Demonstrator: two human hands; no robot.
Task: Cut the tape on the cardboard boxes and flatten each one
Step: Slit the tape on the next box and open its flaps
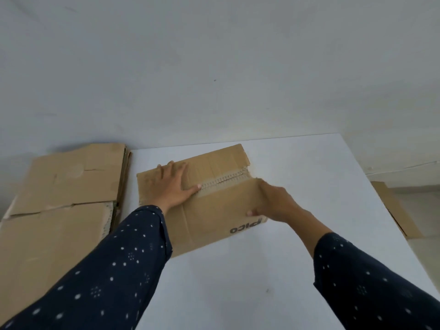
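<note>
Looking down at a white table [238, 282] set against a pale grey wall [214, 67]. On the table, a little beyond its middle and turned at an angle: a brown cardboard box [214, 210], lying low and folded nearly flat, with black lettering [247, 226] upside down near its near-right corner. Across its top, a strip of tape [223, 183] beside a ragged, torn corrugated edge.

Pressing down on the far-left part of the box: the left hand [175, 186], palm flat, fingers straight and spread, thumb tip reaching the tape. Grasping the box's right end: the right hand [276, 201], thumb on the near panel, fingers curled over the edge, somewhat blurred.

Both arms in dark blue sleeves [107, 270] dotted with white, crossing the near half of the table. Left forearm hiding the box's near-left corner.

To the left, just beside the table's edge: a stack of flattened cardboard [59, 186], large and creased, layered edges showing along the side nearest the table. To the right, lower down, past the table's edge and well apart from the box: another flat cardboard piece [392, 208], partly hidden by the table.
</note>
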